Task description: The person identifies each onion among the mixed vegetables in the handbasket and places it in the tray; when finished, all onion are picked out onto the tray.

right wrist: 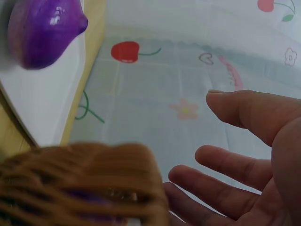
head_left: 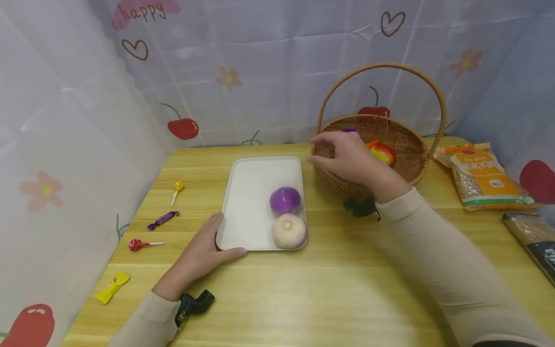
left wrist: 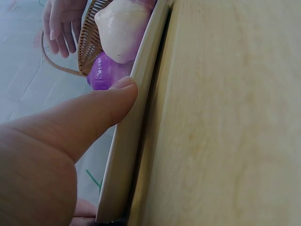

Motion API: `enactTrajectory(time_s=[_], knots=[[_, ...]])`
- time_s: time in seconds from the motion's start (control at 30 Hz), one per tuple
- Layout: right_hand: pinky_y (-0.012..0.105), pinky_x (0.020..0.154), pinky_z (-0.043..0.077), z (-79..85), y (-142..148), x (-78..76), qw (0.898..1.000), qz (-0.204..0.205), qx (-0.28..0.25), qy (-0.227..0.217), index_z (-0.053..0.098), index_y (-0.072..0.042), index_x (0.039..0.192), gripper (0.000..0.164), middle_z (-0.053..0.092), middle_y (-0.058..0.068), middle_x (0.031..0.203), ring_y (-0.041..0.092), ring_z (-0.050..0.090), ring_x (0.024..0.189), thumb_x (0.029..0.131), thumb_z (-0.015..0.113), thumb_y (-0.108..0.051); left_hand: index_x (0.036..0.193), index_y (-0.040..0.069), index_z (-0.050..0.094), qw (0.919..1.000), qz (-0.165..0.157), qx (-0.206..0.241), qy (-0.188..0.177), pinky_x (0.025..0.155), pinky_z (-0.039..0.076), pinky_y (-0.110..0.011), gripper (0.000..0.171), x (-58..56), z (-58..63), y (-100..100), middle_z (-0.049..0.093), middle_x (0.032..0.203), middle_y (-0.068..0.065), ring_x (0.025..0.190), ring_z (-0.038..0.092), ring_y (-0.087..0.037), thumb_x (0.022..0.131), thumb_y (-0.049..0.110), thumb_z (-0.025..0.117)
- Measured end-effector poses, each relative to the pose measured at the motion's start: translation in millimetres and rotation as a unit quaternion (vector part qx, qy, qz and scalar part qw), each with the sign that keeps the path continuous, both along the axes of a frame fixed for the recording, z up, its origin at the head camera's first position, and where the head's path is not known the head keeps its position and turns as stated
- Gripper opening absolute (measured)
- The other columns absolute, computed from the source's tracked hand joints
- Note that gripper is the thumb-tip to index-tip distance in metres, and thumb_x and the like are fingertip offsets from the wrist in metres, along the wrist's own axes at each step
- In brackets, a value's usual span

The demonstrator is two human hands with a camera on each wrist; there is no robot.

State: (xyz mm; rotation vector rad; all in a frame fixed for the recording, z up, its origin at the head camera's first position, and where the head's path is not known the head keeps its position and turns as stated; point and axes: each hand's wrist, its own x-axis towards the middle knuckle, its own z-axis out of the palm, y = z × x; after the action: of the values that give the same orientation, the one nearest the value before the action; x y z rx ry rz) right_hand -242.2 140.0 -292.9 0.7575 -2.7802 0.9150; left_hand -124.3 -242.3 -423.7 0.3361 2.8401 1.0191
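Observation:
My left hand (head_left: 200, 250) holds the near left corner of a white rectangular tray (head_left: 249, 193), its thumb on the front edge and its fingers along the left side. On the tray's right side lie a shiny purple onion (head_left: 284, 200) and, nearer me, a whitish onion-like vegetable (head_left: 289, 231) tinged purple. My right hand (head_left: 347, 156) hovers over the left rim of a wicker basket (head_left: 409, 164); its fingers are spread and hold nothing in the right wrist view. Inside the basket show a red-and-yellow fruit (head_left: 384, 155), something orange and a bit of purple, partly hidden by the hand.
Along the table's left side lie a yellow lollipop (head_left: 178, 187), a purple-wrapped candy (head_left: 163, 220), a red lollipop (head_left: 136, 245) and a yellow packet (head_left: 112, 287). A grain bag (head_left: 487, 178) and a dark-labelled pack (head_left: 535, 243) lie at right. The basket's tall handle arches above it.

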Motion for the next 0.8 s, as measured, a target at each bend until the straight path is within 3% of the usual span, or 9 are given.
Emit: enactTrajectory(time_s=[0.3, 0.8], knots=[[0.053, 0.098, 0.055, 0.1, 33, 1.5, 0.997, -0.051, -0.038, -0.045, 0.067, -0.01, 0.139, 0.052, 0.066, 0.013, 0.134, 0.038, 0.065, 0.12, 0.098, 0.077, -0.041, 0.165, -0.004, 0.021, 1.0, -0.001, 0.001, 0.003, 0.123, 0.017, -0.061, 0.123, 0.1, -0.3, -1, 0.021, 0.169, -0.025, 0.157, 0.012, -0.042, 0.084, 0.062, 0.084], [0.058, 0.097, 0.053, -1.5, 49, 4.9, 0.996, -0.061, -0.036, -0.051, 0.065, -0.008, 0.139, 0.056, 0.067, 0.02, 0.13, 0.04, 0.064, 0.121, 0.099, 0.075, -0.046, 0.165, -0.006, 0.02, 1.0, 0.0, -0.001, 0.003, 0.123, 0.017, -0.061, 0.124, 0.5, -1.0, 0, 0.021, 0.169, -0.027, 0.156, 0.013, -0.042, 0.084, 0.063, 0.083]])
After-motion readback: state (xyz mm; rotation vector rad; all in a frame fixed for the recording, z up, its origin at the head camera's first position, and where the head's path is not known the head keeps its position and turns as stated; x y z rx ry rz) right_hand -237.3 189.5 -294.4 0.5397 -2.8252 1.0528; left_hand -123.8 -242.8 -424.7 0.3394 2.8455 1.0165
